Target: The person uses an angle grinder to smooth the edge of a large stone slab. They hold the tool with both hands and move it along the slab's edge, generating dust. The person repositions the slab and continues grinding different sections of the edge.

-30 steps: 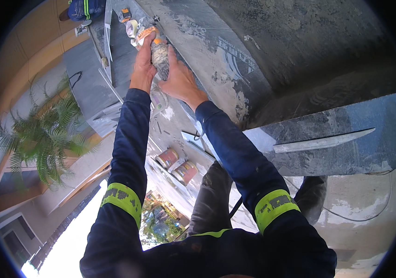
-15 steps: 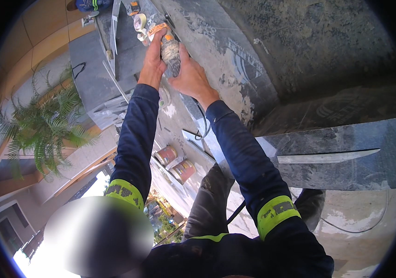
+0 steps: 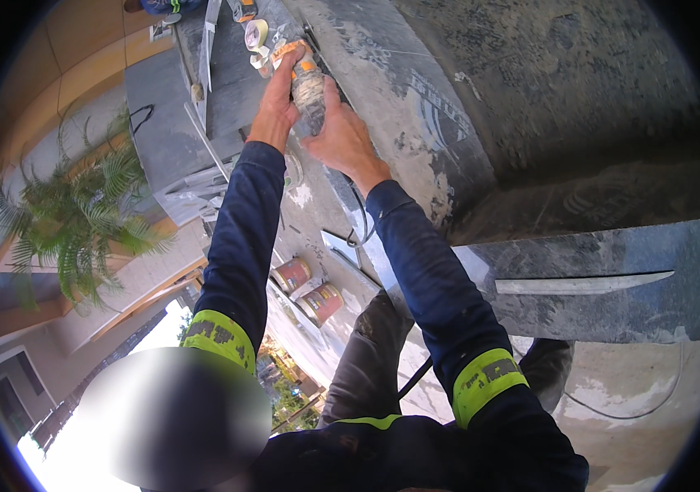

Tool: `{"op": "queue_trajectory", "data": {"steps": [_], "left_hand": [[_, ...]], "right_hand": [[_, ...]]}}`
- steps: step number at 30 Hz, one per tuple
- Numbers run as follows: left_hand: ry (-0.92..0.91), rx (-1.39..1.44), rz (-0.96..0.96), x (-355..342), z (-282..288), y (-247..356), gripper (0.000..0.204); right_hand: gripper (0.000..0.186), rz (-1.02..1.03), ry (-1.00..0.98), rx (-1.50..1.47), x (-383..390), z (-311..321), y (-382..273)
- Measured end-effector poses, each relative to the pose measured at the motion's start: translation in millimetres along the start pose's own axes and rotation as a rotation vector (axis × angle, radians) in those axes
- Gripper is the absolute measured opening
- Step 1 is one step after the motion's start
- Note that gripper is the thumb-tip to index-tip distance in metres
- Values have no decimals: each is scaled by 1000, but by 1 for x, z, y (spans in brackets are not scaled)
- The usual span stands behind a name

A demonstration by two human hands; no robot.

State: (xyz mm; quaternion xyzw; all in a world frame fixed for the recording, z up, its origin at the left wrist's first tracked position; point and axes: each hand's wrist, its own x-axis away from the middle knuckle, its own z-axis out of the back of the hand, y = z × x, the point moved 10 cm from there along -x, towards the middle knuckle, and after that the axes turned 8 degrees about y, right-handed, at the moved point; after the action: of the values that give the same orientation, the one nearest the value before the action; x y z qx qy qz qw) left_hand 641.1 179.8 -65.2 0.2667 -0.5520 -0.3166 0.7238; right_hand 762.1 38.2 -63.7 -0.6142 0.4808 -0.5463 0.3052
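Grey-and-orange, dust-caked tool [image 3: 309, 92] is btwn both hands, just beside the left edge of the dark panel [image 3: 403, 98], twd its far end; contact w/ panel can't be told. L hand [image 3: 275, 107] wraps one side, R hand [image 3: 343, 141] the other; both closed round it. Tape roll [image 3: 256, 34] is near, past L hand. Step looks like a two-handed hold; next move prob. calls for firm grip & black cord [image 3: 363, 215] clear of R sleeve [image 3: 432, 262].
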Motion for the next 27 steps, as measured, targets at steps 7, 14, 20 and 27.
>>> {"op": "queue_trajectory", "data": {"steps": [7, 14, 20, 27], "left_hand": [[-28, 34, -7, 4, -1, -3, 28], [-8, 69, 1, 9, -4, -6, 30], [6, 74, -28, 11, 0, -10, 32], [-89, 71, 13, 8, -1, -10, 35]], "right_hand": [[118, 32, 4, 9, -1, -1, 2], [117, 38, 0, 6, 2, 0, 3], [116, 74, 39, 28, 8, 6, 0], [117, 40, 8, 18, 7, 2, 2]]}}
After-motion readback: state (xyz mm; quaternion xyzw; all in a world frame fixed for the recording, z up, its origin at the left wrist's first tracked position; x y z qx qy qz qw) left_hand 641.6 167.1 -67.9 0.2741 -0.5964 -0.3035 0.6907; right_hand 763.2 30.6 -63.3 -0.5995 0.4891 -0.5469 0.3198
